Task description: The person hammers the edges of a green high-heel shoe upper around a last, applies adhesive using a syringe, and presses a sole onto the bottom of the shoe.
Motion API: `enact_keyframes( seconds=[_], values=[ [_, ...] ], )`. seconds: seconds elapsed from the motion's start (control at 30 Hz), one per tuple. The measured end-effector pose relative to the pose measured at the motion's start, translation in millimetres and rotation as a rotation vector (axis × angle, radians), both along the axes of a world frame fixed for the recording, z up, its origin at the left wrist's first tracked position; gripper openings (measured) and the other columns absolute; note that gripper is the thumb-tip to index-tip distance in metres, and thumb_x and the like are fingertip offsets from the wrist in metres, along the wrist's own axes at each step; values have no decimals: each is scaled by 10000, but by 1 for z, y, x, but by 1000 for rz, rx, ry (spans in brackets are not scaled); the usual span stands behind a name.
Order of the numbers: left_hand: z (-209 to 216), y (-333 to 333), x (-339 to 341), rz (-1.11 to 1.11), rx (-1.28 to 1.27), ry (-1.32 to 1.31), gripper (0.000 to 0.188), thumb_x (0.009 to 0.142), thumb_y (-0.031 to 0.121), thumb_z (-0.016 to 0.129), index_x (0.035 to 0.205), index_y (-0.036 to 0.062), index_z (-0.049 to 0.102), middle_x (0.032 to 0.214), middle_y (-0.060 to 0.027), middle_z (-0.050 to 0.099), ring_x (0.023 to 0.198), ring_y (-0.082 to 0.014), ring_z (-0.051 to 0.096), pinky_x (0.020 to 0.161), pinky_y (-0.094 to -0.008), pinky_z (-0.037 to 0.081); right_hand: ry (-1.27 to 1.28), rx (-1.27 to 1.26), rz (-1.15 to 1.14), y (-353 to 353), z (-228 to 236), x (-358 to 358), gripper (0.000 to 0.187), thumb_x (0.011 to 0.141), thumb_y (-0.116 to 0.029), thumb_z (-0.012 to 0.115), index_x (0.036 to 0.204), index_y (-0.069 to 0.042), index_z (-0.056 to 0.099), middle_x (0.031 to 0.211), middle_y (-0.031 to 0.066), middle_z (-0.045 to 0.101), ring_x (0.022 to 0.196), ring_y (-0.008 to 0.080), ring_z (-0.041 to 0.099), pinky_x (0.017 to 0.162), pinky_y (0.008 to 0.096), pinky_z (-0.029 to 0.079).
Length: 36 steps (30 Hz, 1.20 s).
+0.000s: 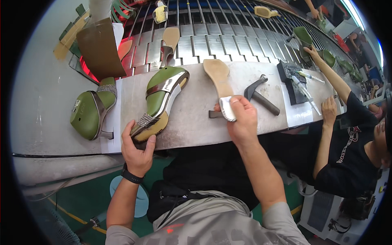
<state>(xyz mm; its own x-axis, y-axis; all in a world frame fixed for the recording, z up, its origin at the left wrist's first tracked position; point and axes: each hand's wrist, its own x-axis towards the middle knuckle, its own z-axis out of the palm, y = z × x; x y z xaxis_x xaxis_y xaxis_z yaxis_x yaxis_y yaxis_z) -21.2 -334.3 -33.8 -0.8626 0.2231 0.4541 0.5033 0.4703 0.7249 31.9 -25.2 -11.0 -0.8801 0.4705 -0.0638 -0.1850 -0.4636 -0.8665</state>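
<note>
Bright view (dark, bowed edges)

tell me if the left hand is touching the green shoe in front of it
Touching. The head view shows the left hand with thumb and fingers around the near end of the green shoe.

Okay so your left hand [138, 153] has fingers and thumb around the near end of a green shoe [155, 101] with metallic straps, lying on the bench [188, 126]. Your right hand [243, 119] pinches the white end of a tan sole [217, 73], with a hammer [267, 102] just right of it. Another green heel [86, 116] sits off left, and a co-worker's hand [312, 54] touches a green piece [302, 36] over right.
</note>
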Motion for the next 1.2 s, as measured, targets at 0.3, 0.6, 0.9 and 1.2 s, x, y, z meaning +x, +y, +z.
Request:
enact_keyframes(
  seconds=[0.3, 0.6, 0.9, 1.2],
  values=[
    [2, 3, 4, 21, -37, 27, 654, 916, 86, 804, 1468, -39, 476, 1257, -220, 662, 1113, -312, 687, 1025, -407, 519, -124, 2003, 35, 47, 95, -26, 356, 995, -286, 693, 765, -13, 699, 663, 87, 670, 669, 255, 665, 649, 393, 497],
    [-1, 4, -3, -25, 15, 179, 660, 886, 39, 761, 1474, -28, 470, 1376, -202, 584, 1248, -319, 601, 1094, -418, 466, -182, 1058, 186, 21, 76, -30, 333, 991, -314, 771, 965, 18, 760, 780, 92, 733, 806, 176, 741, 735, 331, 586],
    [9, -11, -8, -57, 118, -55, 481, 873, 27, 795, 1307, -32, 599, 1215, -160, 609, 1110, -292, 626, 1005, -384, 490, -144, 391, 122, 10, 23, -40, 477, 1099, -333, 592, 712, -59, 546, 554, 15, 462, 443, 113, 386, 455, 280, 344],
    [128, 20, -61, -151, 628, -129, 314, 976, 96, 773, 1237, -61, 695, 1104, -90, 744, 986, -140, 695, 932, -278, 538, -68, 407, 30, 7, 20, -32, 311, 1004, -189, 744, 787, -31, 586, 636, -21, 547, 525, 48, 443, 479, 246, 336]
  ],
)
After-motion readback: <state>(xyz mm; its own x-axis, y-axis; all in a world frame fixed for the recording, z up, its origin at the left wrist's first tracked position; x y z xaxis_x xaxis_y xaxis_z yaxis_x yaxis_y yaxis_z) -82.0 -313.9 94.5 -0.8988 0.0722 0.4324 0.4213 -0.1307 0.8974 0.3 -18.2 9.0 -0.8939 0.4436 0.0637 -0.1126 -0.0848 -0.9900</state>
